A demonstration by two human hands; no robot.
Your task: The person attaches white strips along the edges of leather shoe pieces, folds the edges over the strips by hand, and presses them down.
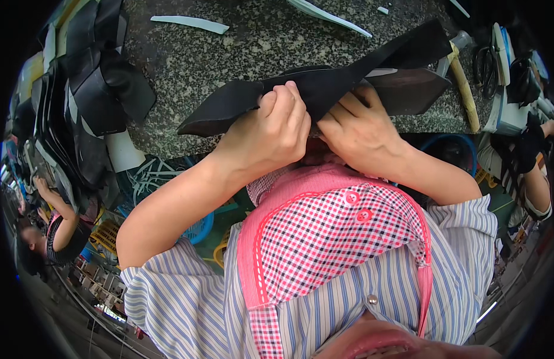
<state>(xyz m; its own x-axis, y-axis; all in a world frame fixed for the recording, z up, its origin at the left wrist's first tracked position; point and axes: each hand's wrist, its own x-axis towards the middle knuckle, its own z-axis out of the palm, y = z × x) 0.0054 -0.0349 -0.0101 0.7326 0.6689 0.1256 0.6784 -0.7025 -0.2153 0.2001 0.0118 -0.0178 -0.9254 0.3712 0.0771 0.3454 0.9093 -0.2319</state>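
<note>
At the near edge of the speckled stone worktop (187,54), both hands grip a folded black leather piece (331,87). My left hand (280,128) has its fingers curled closed on the lower edge near the middle. Just to the right, my right hand (363,125) is closed on the same piece, its fingertips partly tucked beneath a fold. One long flap of the leather rises toward the far right, while a pointed end reaches left. A browner, smooth panel (411,91) shows right of my right hand; whether it is joined to the black part, I cannot tell.
A hammer with a wooden handle (465,93) lies at the right, beside black-handled scissors (485,69). Stacked black leather pieces (100,90) fill the left. Pale strips (190,23) lie at the back. Below left are strip trimmings (151,179) and a blue basket (199,228). People work on both sides.
</note>
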